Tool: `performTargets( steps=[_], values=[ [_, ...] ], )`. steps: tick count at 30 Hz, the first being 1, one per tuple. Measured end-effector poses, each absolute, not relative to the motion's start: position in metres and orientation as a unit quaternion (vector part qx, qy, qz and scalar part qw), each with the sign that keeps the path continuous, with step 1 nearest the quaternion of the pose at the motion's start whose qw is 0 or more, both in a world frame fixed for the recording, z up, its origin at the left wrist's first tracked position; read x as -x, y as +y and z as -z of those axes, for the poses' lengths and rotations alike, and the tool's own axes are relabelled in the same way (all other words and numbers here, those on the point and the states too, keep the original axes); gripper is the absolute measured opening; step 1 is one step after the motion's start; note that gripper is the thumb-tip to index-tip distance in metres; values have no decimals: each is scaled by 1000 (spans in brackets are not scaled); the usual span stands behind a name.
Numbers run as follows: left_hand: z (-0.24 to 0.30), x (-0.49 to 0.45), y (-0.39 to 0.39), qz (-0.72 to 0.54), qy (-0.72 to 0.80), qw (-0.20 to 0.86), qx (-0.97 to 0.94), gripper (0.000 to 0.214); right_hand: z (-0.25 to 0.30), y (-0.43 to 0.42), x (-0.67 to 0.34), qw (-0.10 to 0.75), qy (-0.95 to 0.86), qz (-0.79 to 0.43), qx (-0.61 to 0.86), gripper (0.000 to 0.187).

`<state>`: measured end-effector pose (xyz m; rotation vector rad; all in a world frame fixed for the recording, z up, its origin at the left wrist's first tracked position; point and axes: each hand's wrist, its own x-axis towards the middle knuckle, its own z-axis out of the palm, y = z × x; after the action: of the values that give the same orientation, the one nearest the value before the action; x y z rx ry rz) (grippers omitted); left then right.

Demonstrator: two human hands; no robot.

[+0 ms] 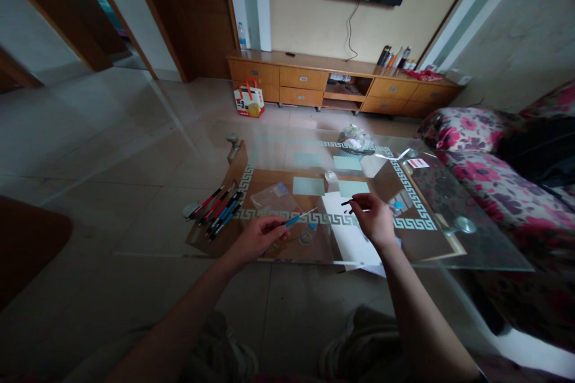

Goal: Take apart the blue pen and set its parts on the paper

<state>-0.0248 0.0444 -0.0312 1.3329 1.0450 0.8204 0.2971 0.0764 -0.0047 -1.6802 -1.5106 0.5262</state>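
My left hand (263, 236) pinches a blue pen barrel (293, 220) over the glass table, and a thin pale rod (309, 212) sticks out of its far end. To the right, my right hand (374, 218) has its fingers closed on a small black pen part (347, 203); its exact kind is too small to tell. The two hands are apart. Several red, blue and black pens (220, 209) lie in a bunch left of my left hand. A clear plastic bag (272, 196) lies just beyond that hand. White paper (354, 242) lies beneath my right hand.
The glass table (489, 245) has a patterned border. A small white roll (330, 178) and a filled bowl (357, 140) stand farther back. A small blue-topped item (398, 206) is right of my right hand. A flowered sofa (498, 191) flanks the right side.
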Motion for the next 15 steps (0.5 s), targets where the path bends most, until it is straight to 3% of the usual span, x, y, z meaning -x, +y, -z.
performTargets(
  steps=[5,15],
  values=[
    [34,26,45,-348,449,585,-579,36,11,76,-298,305,-690,-98,650,20],
    [33,26,45,-356,442,589,-575,37,35,87,-302,274,-711,-35,647,19]
  ],
)
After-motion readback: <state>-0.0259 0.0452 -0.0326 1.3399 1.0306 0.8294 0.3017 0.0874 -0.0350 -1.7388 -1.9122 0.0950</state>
